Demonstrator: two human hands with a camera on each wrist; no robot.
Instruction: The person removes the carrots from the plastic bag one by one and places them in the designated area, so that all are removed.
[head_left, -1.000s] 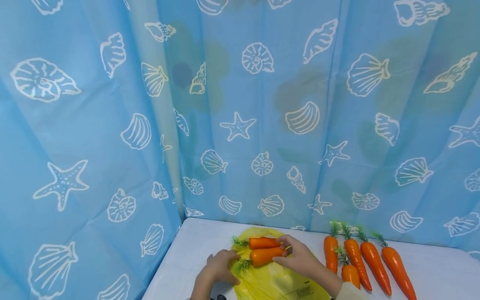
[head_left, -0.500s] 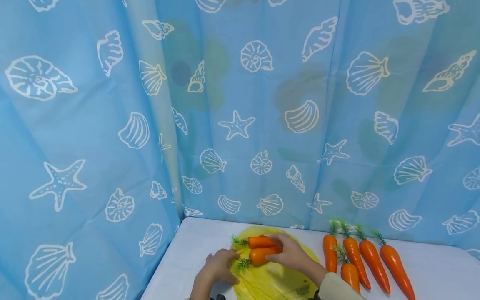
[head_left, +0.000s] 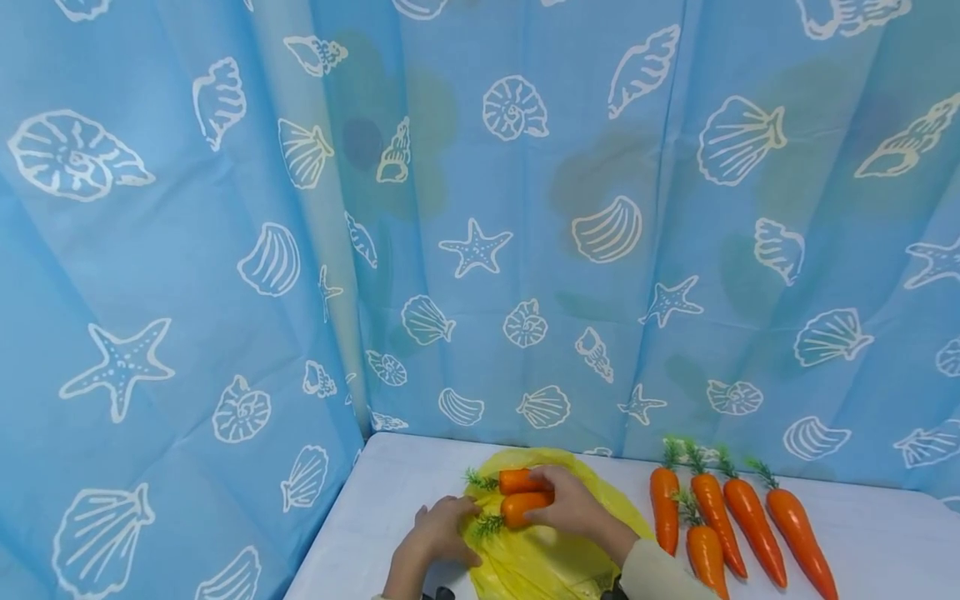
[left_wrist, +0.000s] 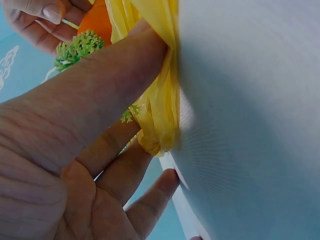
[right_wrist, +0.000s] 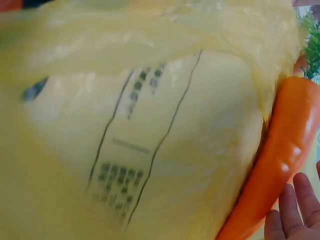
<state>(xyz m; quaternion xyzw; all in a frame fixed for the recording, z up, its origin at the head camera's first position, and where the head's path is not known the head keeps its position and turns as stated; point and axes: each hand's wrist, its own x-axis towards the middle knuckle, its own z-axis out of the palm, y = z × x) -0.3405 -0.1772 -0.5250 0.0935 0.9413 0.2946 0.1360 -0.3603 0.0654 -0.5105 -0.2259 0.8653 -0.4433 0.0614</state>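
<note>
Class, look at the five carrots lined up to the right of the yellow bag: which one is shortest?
The second carrot from the left: it lies nearer the camera than the other four, which are all longer.

This looks like a staged recording booth, not a lived-in room. A blue seashell-print curtain (head_left: pixel 480 217) fills the frame, boxing in a plain white table (head_left: pixel 885 542) along the bottom.

A crinkled yellow plastic bag (right_wrist: pixel 150 125) fills nearly the whole right wrist view, blurred dark print and thin lines across its face. An orange carrot (right_wrist: pixel 277 155) lies against the bag's right edge, with fingertips (right_wrist: pixel 295 212) showing just beside it at the lower right corner.
</note>
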